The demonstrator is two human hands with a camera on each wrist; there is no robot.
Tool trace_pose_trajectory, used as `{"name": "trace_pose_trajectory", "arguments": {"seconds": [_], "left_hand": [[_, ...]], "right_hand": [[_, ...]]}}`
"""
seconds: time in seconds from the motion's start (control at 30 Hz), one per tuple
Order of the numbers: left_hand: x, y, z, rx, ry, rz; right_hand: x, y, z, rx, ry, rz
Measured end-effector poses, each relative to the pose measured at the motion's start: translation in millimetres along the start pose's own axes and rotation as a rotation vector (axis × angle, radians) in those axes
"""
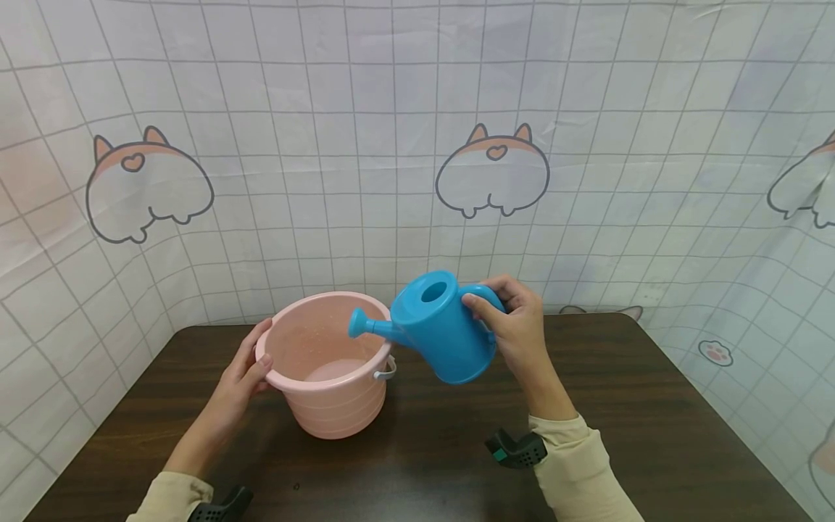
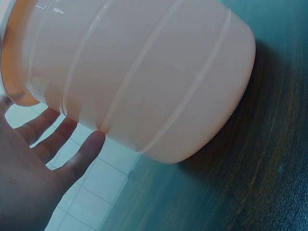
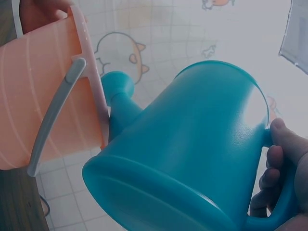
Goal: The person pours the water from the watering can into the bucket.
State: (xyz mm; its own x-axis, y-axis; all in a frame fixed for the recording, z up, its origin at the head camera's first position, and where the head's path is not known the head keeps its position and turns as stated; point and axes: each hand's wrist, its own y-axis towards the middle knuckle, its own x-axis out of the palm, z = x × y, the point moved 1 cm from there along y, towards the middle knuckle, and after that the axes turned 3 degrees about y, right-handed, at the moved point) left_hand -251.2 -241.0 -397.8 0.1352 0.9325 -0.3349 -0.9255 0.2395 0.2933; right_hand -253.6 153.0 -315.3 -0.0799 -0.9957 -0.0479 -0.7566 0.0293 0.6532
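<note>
A pink bucket (image 1: 335,409) stands on the table, its mouth leaning a little towards me. My left hand (image 1: 240,373) holds it by the left side of the rim. In the left wrist view, several fingers of that hand (image 2: 36,163) lie against the ribbed outer wall. My right hand (image 1: 518,326) grips the handle of a blue watering can (image 1: 443,333), held up to the right of the bucket. The can tips left, so its spout (image 1: 372,326) reaches over the bucket's rim. No water shows leaving the spout. The bucket's pale handle (image 3: 57,115) hangs down its side.
The dark wooden table (image 1: 417,471) extends to both sides of the bucket. Behind it hangs a white grid-patterned cloth (image 1: 352,181) with cartoon animal prints. A dark device (image 1: 518,449) is strapped at the right wrist, another (image 1: 222,506) at the left.
</note>
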Motion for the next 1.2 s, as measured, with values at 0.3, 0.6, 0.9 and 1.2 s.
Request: {"name": "trace_pose_trajectory", "arguments": {"seconds": [0.3,0.6,0.9,1.2], "left_hand": [[-0.3,0.3,-0.3,0.002,0.000,0.000],[-0.2,0.4,-0.4,0.001,-0.002,0.002],[-0.5,0.5,-2.1,0.009,0.001,0.002],[-0.3,0.6,-1.5,0.006,0.000,0.003]], "right_hand": [[1.1,0.4,-0.4,0.005,0.011,0.023],[0.7,0.3,-0.2,0.008,0.009,0.021],[-0.4,0.5,0.5,-0.009,-0.004,-0.013],[-0.3,0.0,0.4,-0.008,0.004,-0.015]]}}
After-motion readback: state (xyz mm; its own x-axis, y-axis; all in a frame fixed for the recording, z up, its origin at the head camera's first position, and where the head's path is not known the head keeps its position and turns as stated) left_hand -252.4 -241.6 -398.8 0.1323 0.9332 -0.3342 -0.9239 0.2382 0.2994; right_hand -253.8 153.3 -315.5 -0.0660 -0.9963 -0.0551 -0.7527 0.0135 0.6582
